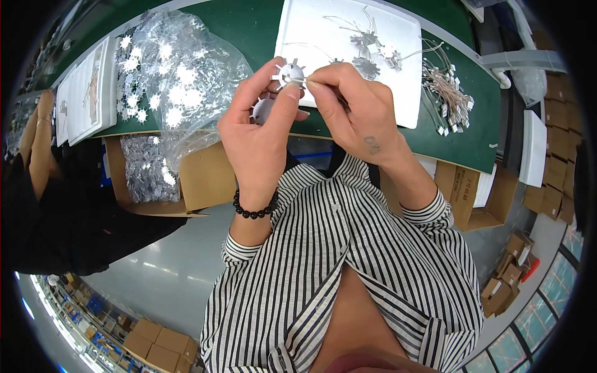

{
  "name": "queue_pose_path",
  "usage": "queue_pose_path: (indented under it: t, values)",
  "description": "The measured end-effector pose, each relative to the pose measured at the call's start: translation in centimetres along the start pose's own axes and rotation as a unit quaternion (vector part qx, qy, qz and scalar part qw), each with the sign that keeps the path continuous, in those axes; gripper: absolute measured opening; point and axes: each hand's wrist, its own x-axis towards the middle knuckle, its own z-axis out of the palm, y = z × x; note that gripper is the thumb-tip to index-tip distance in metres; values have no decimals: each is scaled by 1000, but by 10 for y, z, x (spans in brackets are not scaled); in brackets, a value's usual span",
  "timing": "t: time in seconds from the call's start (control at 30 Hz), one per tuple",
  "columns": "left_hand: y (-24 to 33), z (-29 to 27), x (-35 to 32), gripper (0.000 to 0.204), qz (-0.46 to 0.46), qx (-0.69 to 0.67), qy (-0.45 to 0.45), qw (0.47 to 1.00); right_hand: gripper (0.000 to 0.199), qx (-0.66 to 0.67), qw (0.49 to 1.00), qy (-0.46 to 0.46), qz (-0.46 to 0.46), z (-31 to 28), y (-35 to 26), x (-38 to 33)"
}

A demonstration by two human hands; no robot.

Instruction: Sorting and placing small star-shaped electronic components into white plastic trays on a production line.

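My left hand holds up a silver metal disc with tabs sticking out round its rim, between thumb and fingers. A second silver disc rests against the fingers of that same hand, partly covered by the thumb. With thumb and forefinger pinched together, my right hand meets the right edge of the upper disc. What lies in that pinch is too small to make out. Behind my hands is a white tray, where several silver discs with thin wires lie.
On the green table at left, a clear plastic bag spills star-shaped metal pieces. A bundle of wires with white connectors lies right of the tray. Cardboard boxes stand below the table edge. Another person's arm is at far left.
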Motion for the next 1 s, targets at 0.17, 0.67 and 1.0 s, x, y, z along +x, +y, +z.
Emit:
queue_pose_path:
  t: [0.17,0.67,1.0]
  values:
    - [3,-4,1,35,-16,-13,-14,1000,11,2,999,-29,-37,-1,2,2]
    - [4,-16,6,27,105,196,-84,971,9,-160,972,-102,-137,-9,4,14]
    - [13,6,18,25,-53,142,-117,982,14,202,961,-55,183,-35,21,-15]
